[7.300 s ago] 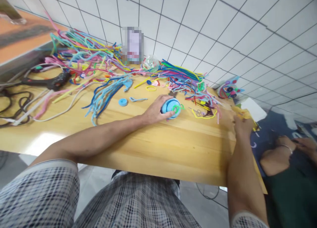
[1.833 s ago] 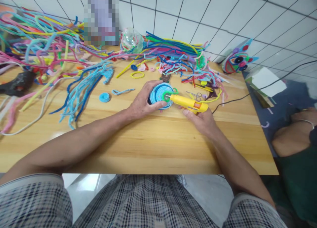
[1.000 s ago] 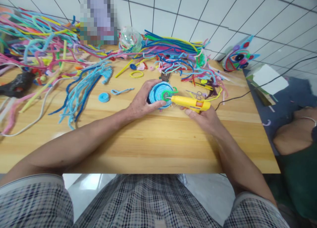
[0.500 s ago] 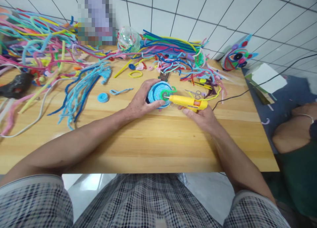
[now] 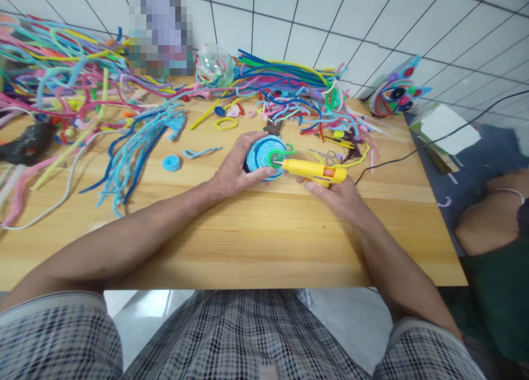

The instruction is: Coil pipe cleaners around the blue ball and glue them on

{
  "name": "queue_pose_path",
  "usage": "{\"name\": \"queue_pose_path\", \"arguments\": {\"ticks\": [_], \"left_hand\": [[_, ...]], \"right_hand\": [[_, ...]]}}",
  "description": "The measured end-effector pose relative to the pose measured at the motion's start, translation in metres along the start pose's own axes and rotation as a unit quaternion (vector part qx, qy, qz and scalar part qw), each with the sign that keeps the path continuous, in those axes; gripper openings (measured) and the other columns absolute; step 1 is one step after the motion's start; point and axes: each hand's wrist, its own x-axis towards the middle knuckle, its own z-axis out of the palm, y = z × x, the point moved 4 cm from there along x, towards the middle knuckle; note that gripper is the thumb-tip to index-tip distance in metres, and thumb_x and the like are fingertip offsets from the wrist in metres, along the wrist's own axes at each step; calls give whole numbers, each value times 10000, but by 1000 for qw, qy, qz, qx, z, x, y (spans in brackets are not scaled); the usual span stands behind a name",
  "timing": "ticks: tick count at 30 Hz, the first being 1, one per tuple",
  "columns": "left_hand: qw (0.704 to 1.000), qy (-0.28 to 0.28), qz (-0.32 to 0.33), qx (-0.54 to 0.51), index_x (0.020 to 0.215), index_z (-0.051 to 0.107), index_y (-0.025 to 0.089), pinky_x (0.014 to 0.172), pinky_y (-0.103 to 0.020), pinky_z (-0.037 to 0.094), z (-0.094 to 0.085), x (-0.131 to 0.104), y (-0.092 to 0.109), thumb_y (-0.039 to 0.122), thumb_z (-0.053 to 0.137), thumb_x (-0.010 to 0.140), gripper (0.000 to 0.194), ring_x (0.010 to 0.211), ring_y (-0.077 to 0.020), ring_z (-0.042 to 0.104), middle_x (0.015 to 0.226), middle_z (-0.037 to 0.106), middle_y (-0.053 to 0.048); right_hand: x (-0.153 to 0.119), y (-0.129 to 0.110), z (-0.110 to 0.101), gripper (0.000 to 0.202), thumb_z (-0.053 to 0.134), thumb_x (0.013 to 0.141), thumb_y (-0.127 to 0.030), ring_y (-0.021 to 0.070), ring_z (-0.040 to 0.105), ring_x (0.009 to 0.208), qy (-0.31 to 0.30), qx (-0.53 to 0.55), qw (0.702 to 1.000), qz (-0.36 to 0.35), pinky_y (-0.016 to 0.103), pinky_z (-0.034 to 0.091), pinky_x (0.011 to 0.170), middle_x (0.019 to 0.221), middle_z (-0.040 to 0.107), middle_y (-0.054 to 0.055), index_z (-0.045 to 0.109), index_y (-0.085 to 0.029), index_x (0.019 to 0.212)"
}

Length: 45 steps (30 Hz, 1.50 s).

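Coil (image 5: 260, 154) left of glue gun (image 5: 312, 169), scissors (image 5: 327, 157) behind gun, table (image 5: 264, 248) beneath

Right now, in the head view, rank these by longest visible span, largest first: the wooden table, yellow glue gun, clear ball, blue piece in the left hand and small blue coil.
1. Wooden table
2. Yellow glue gun
3. Clear ball and blue piece in the left hand: too alike to rank
4. Small blue coil
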Motion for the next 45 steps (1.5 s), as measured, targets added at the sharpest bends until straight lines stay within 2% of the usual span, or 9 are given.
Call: {"name": "queue_pose_path", "arguments": {"ticks": [6, 26, 34, 45], "left_hand": [[1000, -4, -1, 1, 1576, 495, 225, 1247, -510, 513, 0, 0, 0, 771, 711, 959, 852, 1451, -339, 612, 1549, 612, -178], [1000, -3, -1, -4, 1580, 489, 233, 1242, -512, 513, 0, 0, -1, 766, 720, 956, 853, 1448, -338, 614, 1558, 604, -177], [1000, -3, -1, -3, 1569, 496, 221, 1245, -503, 510, 0, 0, 0, 788, 705, 952, 863, 1446, -333, 612, 1546, 610, -177], [1000, -3, -18, -5, 1564, 505, 230, 1238, -519, 517, 0, 1, 1, 808, 703, 937, 875, 1433, -343, 616, 1547, 613, -181]], "right_hand": [[0, 2, 1, 403, 790, 931, -629, 296, 811, 1028, 14, 5, 1000, -6, 476, 673, 985, 1059, 868, 63, 847, -253, 1064], [0, 2, 1, 434, 802, 909, -679, 290, 811, 999, 16, 16, 1000, -2, 494, 691, 967, 1039, 867, 54, 848, -269, 1045], [-1, 1, -10, 377, 795, 934, -608, 304, 804, 1008, -8, -25, 1000, 12, 498, 673, 976, 1001, 862, 63, 856, -253, 1046], [-1, -1, -4, 381, 801, 927, -627, 305, 809, 1022, 1, -8, 1000, 10, 489, 681, 965, 1035, 869, 58, 848, -264, 1031]]}}
